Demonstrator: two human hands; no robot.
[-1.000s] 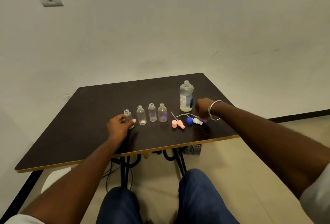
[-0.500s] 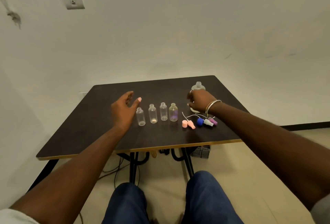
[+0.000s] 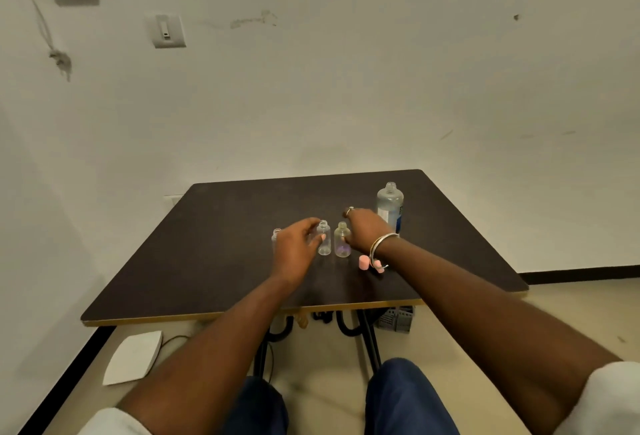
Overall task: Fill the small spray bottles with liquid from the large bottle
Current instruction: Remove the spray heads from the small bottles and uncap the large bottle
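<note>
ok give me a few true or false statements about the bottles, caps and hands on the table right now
1. The large bottle stands upright with no cap on its neck. True.
2. The right hand is lifting the large bottle off the table. False: the bottle stands on the table behind that hand, which is down by the small bottles.
3. The small bottles in view have spray caps fitted. False: the two clearly seen, one by the left hand and one by the right hand, have open necks.
4. Pink caps lie on the table near the right wrist. True.
5. The right wrist wears a bangle. True.
</note>
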